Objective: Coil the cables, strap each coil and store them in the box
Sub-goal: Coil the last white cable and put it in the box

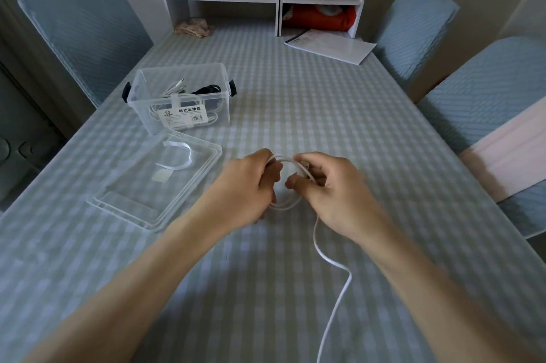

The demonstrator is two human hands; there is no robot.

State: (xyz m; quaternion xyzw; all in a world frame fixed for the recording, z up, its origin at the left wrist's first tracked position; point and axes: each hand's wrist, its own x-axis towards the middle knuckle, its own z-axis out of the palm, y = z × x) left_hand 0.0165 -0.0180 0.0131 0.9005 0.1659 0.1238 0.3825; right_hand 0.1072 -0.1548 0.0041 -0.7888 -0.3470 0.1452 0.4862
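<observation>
Left forearm: enters from the lower left of the frame and runs diagonally up to centre; left hand (256, 182) back-up, fingers curled inward.

Right forearm: enters from the lower right and meets the other at centre; right hand (328, 185) back-up, knuckles bent, thumb pointing left.

Thin white cable (320, 247): at frame centre, a few small loops held between the two hands above the table; the loose tail drops from the right hand, bends on the cloth and leaves at the bottom edge.

Clear plastic storage box with dark side latches and a printed label (180, 96): upper left of centre, lid off. Contents: a white coiled cable bound by a white strap (177, 104) and a black coiled cable (206, 89) behind it (further contents not readable through the wall).

Clear plastic lid (156, 182): left of centre, lying just in front of the box. It holds one curled white strap (181, 155) and a small pale square patch (162, 176).

Grip, left hand: fingers closed round the left side of the loops.

Grip, right hand: thumb and fingers pinch the right side of the loops (somewhat blurred).

Pale green-and-white checked tablecloth (325, 96): covers the table under all items.

White paper booklet (328, 46): upper right of centre, on the cloth.
</observation>
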